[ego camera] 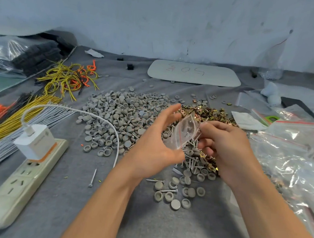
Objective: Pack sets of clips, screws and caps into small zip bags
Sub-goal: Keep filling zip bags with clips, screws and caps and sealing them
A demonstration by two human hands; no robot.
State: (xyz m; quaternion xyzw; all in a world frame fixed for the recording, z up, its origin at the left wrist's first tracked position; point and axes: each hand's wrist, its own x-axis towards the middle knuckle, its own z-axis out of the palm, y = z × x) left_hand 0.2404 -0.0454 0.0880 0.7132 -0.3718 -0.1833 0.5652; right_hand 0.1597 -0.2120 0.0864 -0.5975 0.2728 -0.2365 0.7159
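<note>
A small clear zip bag (pixel 184 132) with a red strip hangs tilted between my two hands, above the parts. My right hand (pixel 225 148) pinches its upper right edge with curled fingers. My left hand (pixel 156 137) is beside the bag's left side with fingers spread; the bag's lower edge lies against its palm. A large heap of grey caps (pixel 122 116) spreads to the left. Gold clips (pixel 207 113) lie behind the bag. Silver screws (pixel 191 159) lie under my hands, and more caps (pixel 176 193) sit nearer me.
A power strip (pixel 20 179) with a white charger (pixel 35 141) and its cable lies at the left. Yellow, orange and grey wire bundles (pixel 12 115) fill the far left. A stack of clear zip bags (pixel 296 156) covers the right. A white board (pixel 193 73) lies at the back.
</note>
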